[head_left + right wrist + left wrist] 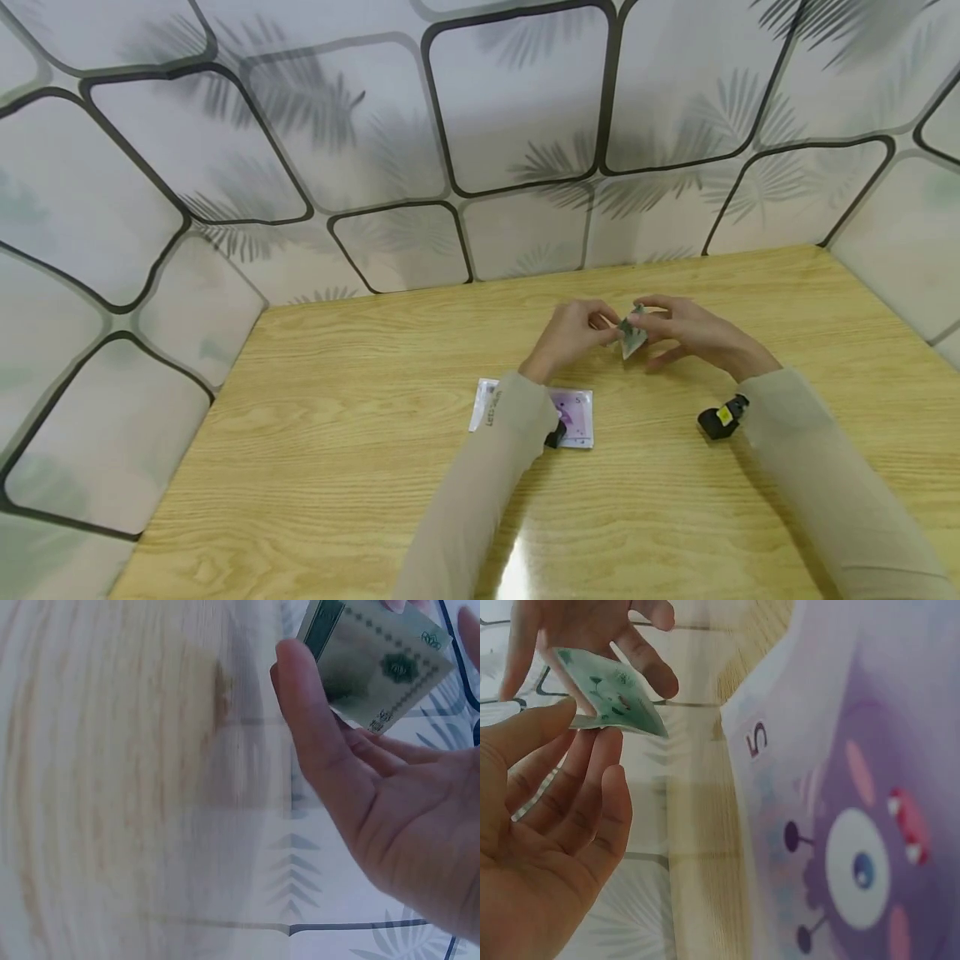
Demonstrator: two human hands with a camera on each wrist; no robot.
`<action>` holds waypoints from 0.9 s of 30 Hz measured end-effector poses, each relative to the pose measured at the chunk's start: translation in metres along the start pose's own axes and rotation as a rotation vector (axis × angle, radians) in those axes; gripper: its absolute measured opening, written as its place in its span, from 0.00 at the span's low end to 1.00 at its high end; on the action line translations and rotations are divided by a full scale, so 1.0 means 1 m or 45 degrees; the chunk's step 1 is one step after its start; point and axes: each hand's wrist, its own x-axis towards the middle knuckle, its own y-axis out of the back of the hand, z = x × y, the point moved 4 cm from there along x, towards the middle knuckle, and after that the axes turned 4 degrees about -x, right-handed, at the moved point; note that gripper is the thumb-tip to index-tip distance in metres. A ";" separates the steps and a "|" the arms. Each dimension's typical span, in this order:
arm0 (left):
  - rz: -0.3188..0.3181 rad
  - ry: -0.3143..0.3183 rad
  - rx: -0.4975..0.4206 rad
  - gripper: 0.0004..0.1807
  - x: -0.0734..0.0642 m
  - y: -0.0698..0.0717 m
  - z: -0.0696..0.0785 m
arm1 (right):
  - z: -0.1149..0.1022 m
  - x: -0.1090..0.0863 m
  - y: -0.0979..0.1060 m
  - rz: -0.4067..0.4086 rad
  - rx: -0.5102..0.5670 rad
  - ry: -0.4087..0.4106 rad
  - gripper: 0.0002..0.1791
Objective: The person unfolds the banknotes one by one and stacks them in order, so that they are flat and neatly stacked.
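Observation:
A small folded green-and-white paper (632, 337), printed like a banknote, is raised between the two hands over the far right part of the table. My left hand (573, 333) pinches its edge between thumb and fingers; the left wrist view shows the folded paper (615, 694) standing out from that grip like a V. From the other side my right hand (693, 335) reaches in, a fingertip at the paper. In the right wrist view its thumb (315, 712) stretches out beside the paper (375, 667), which partly hides the fingers behind.
Under the left forearm lies a purple card (577, 417) marked 5, with a one-eyed cartoon monster (862, 859); the sleeve covers part of it. The wooden table (337, 433) meets a curtain (525, 108) patterned with leaves and dark outlines at the back and sides.

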 end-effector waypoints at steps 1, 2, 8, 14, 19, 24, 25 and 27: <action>0.011 0.001 0.008 0.09 0.000 0.001 -0.001 | 0.000 0.000 0.000 -0.010 0.012 -0.002 0.44; 0.027 0.011 0.004 0.09 0.000 0.001 -0.002 | 0.000 0.000 0.000 -0.020 0.019 0.003 0.44; 0.159 0.089 -0.078 0.10 -0.004 0.012 -0.010 | 0.002 -0.002 0.002 -0.003 0.011 0.034 0.39; 0.268 0.140 -0.233 0.09 -0.008 0.025 -0.018 | 0.001 -0.004 0.007 0.104 0.012 0.064 0.29; 0.315 0.187 -0.314 0.09 -0.011 0.033 -0.023 | 0.001 -0.004 0.010 0.168 -0.016 0.050 0.25; 0.330 0.194 -0.366 0.10 -0.015 0.040 -0.027 | 0.002 -0.004 0.013 0.204 0.024 0.040 0.17; 0.329 0.195 -0.377 0.10 -0.016 0.042 -0.028 | 0.002 -0.004 0.014 0.214 0.036 0.041 0.13; 0.324 0.197 -0.398 0.10 -0.018 0.045 -0.029 | 0.002 -0.005 0.014 0.227 0.054 0.048 0.07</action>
